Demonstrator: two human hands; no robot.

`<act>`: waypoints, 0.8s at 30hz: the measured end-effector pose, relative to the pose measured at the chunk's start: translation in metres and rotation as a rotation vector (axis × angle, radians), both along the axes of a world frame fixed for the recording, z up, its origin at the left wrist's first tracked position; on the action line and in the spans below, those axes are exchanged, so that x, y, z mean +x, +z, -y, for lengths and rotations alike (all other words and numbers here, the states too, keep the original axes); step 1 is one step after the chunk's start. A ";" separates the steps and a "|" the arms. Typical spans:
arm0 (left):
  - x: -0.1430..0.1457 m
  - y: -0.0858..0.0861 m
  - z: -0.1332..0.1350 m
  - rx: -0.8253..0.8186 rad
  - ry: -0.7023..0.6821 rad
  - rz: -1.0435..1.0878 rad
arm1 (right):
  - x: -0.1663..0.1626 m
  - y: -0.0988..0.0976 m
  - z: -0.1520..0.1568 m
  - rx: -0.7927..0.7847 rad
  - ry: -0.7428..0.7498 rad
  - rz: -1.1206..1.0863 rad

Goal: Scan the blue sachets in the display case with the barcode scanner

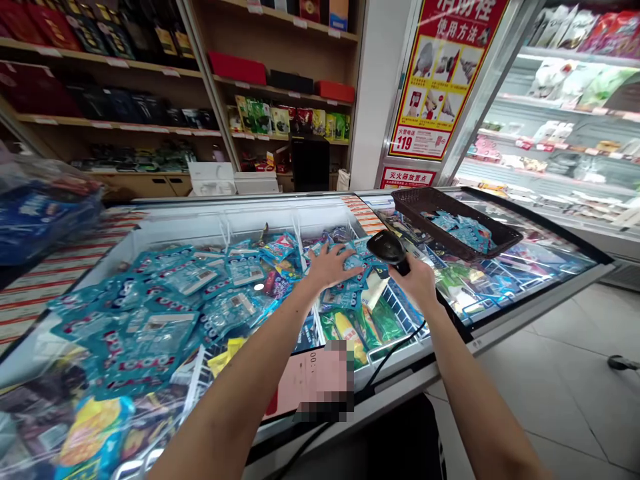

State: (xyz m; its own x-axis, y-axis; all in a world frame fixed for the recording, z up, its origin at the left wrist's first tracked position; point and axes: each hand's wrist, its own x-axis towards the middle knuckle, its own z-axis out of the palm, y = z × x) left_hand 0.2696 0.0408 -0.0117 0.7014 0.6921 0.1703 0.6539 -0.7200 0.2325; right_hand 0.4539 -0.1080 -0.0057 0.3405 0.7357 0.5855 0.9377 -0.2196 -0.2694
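My left hand reaches into an open chest freezer, fingers spread flat over blue ice-cream packets. My right hand is closed round the handle of a black barcode scanner, whose head points down at those packets. The scanner's black cable runs down over the freezer's front edge. Many blue packets fill the freezer's left section; green and yellow packets lie in the wire basket below my hands.
A dark plastic basket holding several blue packets rests on the freezer's glass lid at right. A tablet-like screen lies on the front rim. Wooden shelves stand behind, a chilled display at right, tiled floor beside the freezer.
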 end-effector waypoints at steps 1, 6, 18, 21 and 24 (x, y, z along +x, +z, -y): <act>-0.005 0.000 0.005 0.000 0.014 0.001 | -0.003 0.000 0.001 -0.027 0.012 0.018; -0.027 -0.001 0.022 -0.002 0.123 0.023 | -0.020 0.003 0.005 -0.211 0.105 0.111; -0.073 -0.011 0.003 -0.066 0.023 0.254 | -0.045 0.006 -0.009 -0.098 0.228 0.140; -0.079 -0.013 0.000 -0.034 -0.073 0.220 | -0.047 0.000 -0.011 -0.049 0.221 0.133; -0.082 -0.011 0.000 0.017 -0.140 0.186 | -0.049 -0.005 -0.012 -0.025 0.229 0.122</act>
State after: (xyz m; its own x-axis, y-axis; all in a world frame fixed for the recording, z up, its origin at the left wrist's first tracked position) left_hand 0.1874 0.0410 -0.0224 0.7458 0.5864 0.3161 0.4948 -0.8053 0.3266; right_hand 0.4048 -0.0962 -0.0104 0.0917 0.8004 0.5924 0.9889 -0.0033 -0.1487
